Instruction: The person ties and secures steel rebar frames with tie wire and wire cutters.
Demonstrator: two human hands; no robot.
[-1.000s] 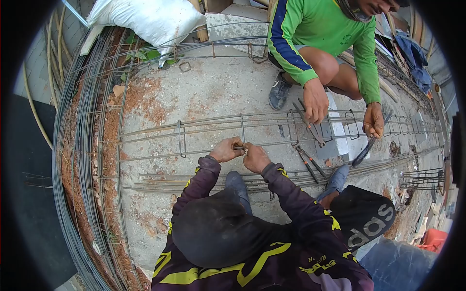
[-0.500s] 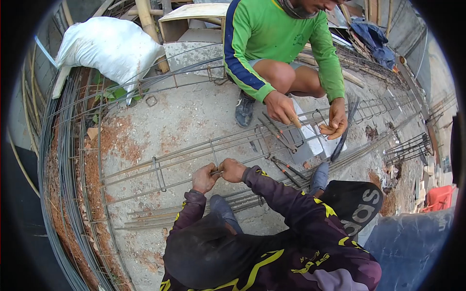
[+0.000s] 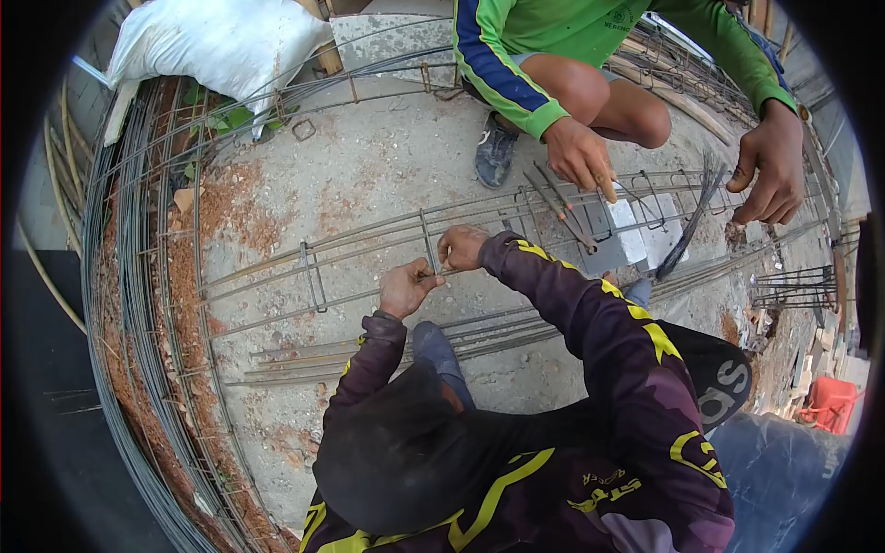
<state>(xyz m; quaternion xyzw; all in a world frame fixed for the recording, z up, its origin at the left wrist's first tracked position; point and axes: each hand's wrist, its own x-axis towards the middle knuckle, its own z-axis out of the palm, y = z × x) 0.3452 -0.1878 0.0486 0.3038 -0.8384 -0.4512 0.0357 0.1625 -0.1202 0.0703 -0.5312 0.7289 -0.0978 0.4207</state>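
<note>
Steel stirrup (image 3: 428,241) on the rebar cage (image 3: 277,263) now has both hands at it: left hand (image 3: 406,288) and right hand (image 3: 461,247) pinch shut on tie wire (image 3: 431,273), raised from a second earlier.

The person wears a long-sleeved jersey, dark maroon-purple in base colour, with angular yellow-green graphics running down the right sleeve and across the back; small pale lettering sits near the lower hem, too small to read; both sleeves end in fitted cuffs at the wrists; the left hand (image 3: 406,288) and right hand (image 3: 460,247) are bare, without gloves; a dark head covering hides the top of the head; one dark blue shoe shows below the hands.
</note>
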